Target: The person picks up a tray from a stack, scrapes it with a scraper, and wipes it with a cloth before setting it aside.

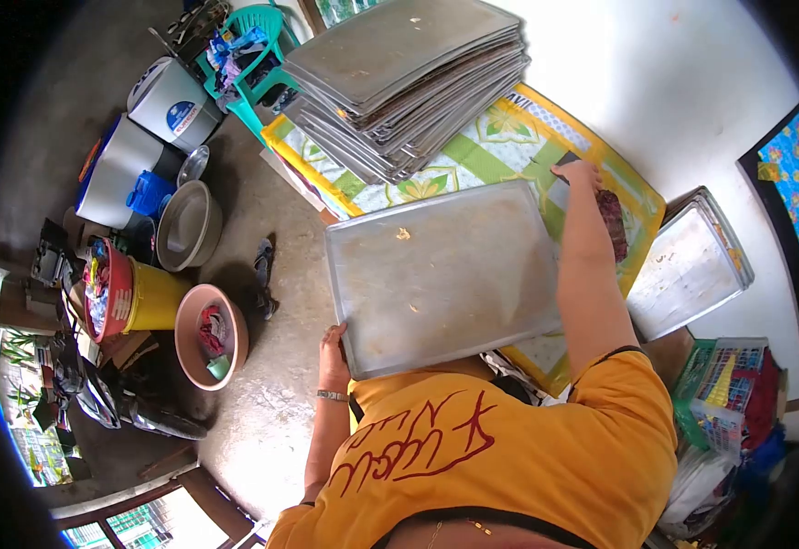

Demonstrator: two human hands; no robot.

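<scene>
My left hand (333,352) grips the near left corner of a large, empty metal baking tray (441,274), held flat in front of my chest over the edge of a table with a floral cloth (496,146). My right arm reaches along the tray's right side. My right hand (579,174) rests by the tray's far right corner, with its fingers on a small dark thing (561,161) on the cloth. Whether that hand grips anything is unclear. A dark red object (613,218) lies just beside my right forearm.
A tall stack of metal trays (409,78) fills the far part of the table. Another tray (688,270) sits to the right, above a plastic basket (724,380). On the floor to the left are basins (209,337), a yellow bucket (152,297), sandals (263,274) and a green chair (258,55).
</scene>
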